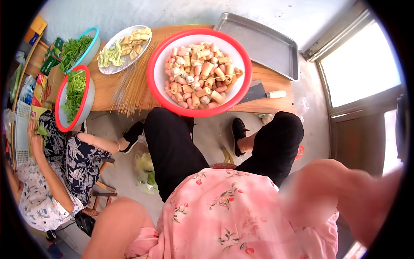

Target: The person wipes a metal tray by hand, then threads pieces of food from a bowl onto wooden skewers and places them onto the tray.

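Note:
My right hand (310,196) is raised close to the camera on the right side, smeared by motion. Its fingers cannot be made out, nor anything in them. Of my left side only a bent bare arm (116,224) shows at the bottom; the left hand is out of sight. Before my knees, on the wooden table, stands a white bowl with a red rim (156,93), full of short sausages, tube-shaped tan pieces and pale balls. One thin bamboo skewer (196,83) lies across that food. Many loose skewers (133,88) lie fanned out left of the bowl.
A cleaver (254,93) and a metal tray (263,43) lie at the right. Leftward are a plate (105,69) of yellowish pieces, a teal-rimmed bowl (92,47) and a red-rimmed bowl (88,99) of greens. A seated co-worker (51,185) handles greens; a plastic bag (144,168) sits on the floor.

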`<state>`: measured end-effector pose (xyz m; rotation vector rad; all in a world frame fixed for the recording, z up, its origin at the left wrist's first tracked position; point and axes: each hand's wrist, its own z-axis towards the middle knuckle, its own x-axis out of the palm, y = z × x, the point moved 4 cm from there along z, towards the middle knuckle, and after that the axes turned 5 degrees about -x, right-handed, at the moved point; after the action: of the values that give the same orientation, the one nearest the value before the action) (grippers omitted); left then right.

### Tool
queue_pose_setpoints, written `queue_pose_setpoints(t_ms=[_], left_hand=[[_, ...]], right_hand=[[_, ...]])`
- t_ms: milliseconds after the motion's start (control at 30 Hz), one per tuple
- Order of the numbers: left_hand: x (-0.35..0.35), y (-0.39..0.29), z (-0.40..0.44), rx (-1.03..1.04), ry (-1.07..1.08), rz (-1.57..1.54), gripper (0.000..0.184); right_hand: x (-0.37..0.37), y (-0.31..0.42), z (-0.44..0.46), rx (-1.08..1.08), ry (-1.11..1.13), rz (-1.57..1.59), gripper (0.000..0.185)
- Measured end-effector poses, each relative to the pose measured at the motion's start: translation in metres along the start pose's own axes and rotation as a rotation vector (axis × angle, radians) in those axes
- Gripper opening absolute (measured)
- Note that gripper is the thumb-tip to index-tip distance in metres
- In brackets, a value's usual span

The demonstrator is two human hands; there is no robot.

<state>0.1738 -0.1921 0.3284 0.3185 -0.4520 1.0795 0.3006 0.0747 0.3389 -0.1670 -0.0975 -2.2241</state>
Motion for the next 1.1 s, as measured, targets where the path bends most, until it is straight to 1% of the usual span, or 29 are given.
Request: queue_pose_setpoints(t_ms=[33,100,133,167,200,233,267,300,333,367,400,433,467,500,533,600,667,700,733,800,833,867,900,933,1000,1033,1067,1100], left_hand=[[-0.004,0.004,-0.003,-0.074,-0.071,-0.028,0.033],[-0.016,0.018,-0.018,-0.296,-0.079,-0.146,0.035],[-0.027,0.032,-0.036,-0.521,-0.085,-0.248,0.040],[-0.043,0.043,-0.054,-0.658,-0.104,-0.021,0.044],[-0.058,0.055,-0.073,-0.802,-0.096,0.195,0.048],[-0.059,0.073,-0.092,-0.868,0.207,0.177,0.048],[-0.067,0.087,-0.120,-0.973,0.194,0.294,0.040],[-0.069,0.098,-0.145,-1.109,0.191,0.284,0.031],[-0.074,0.106,-0.169,-1.275,0.215,0.467,0.026],[-0.074,0.110,-0.192,-1.428,0.230,0.544,0.023],[-0.080,0.115,-0.217,-1.505,0.273,0.564,0.021],[-0.083,0.116,-0.238,-1.543,0.338,0.580,0.018],[-0.089,0.118,-0.259,-1.544,0.463,0.675,0.018],[-0.086,0.119,-0.273,-1.375,0.719,0.789,0.019],[-0.077,0.119,-0.282,-1.160,0.950,0.807,0.025],[-0.064,0.119,-0.308,-0.962,1.119,0.876,0.036],[-0.053,0.127,-0.330,-0.856,1.371,0.861,0.048],[-0.044,0.131,-0.335,-0.819,1.423,0.830,0.053],[-0.033,0.136,-0.338,-0.797,1.502,0.778,0.055],[-0.031,0.147,-0.353,-0.769,1.511,0.684,0.060],[-0.024,0.155,-0.355,-0.762,1.514,0.671,0.060],[-0.017,0.160,-0.356,-0.852,1.558,0.618,0.064],[-0.012,0.164,-0.358,-0.942,1.602,0.562,0.067],[-0.007,0.168,-0.360,-0.938,1.602,0.551,0.067],[-0.001,0.171,-0.360,-0.778,1.648,0.612,0.071],[0.009,0.170,-0.355,-0.665,1.682,0.681,0.074],[0.010,0.173,-0.357,-0.662,1.675,0.687,0.074],[0.010,0.173,-0.362,-0.660,1.707,0.602,0.075]], right_hand=[[-0.003,-0.008,-0.004,0.030,-0.058,-0.048,0.031],[-0.016,-0.029,-0.023,0.097,-0.149,-0.163,0.032],[-0.024,-0.041,-0.036,0.126,-0.161,-0.228,0.027],[-0.031,-0.053,-0.049,0.156,-0.171,-0.293,0.024],[-0.044,-0.063,-0.064,0.143,-0.078,-0.411,0.026],[-0.052,-0.072,-0.075,0.248,-0.006,-0.529,0.024],[-0.062,-0.081,-0.085,0.354,0.063,-0.649,0.024],[-0.075,-0.094,-0.096,0.426,0.139,-0.711,0.023],[-0.088,-0.110,-0.107,0.503,0.216,-0.774,0.023],[-0.100,-0.124,-0.119,0.584,0.302,-0.841,0.023],[-0.113,-0.138,-0.135,0.674,0.388,-0.907,0.023],[-0.131,-0.155,-0.160,0.738,0.439,-0.906,0.021],[-0.151,-0.173,-0.188,0.793,0.488,-0.902,0.020],[-0.168,-0.188,-0.219,0.799,0.647,-0.915,0.020],[-0.179,-0.199,-0.248,0.809,0.807,-0.920,0.020],[-0.180,-0.207,-0.294,0.985,1.119,-0.960,0.017],[-0.182,-0.212,-0.340,1.030,1.401,-0.980,0.020],[-0.184,-0.215,-0.356,0.964,1.369,-0.944,0.013],[-0.185,-0.215,-0.368,0.900,1.337,-0.907,0.011],[-0.184,-0.219,-0.378,0.920,1.352,-0.957,0.012],[-0.183,-0.221,-0.379,0.878,1.383,-0.964,0.011],[-0.183,-0.220,-0.381,0.840,1.418,-0.967,0.011],[-0.183,-0.222,-0.385,0.850,1.493,-0.983,0.010],[-0.185,-0.224,-0.383,0.853,1.491,-0.993,0.010],[-0.183,-0.232,-0.380,0.976,1.510,-0.891,0.010],[-0.180,-0.241,-0.373,1.246,1.601,-0.795,0.019],[-0.178,-0.251,-0.369,1.237,1.602,-0.796,0.019],[-0.174,-0.262,-0.356,1.006,1.331,-0.927,0.018]])
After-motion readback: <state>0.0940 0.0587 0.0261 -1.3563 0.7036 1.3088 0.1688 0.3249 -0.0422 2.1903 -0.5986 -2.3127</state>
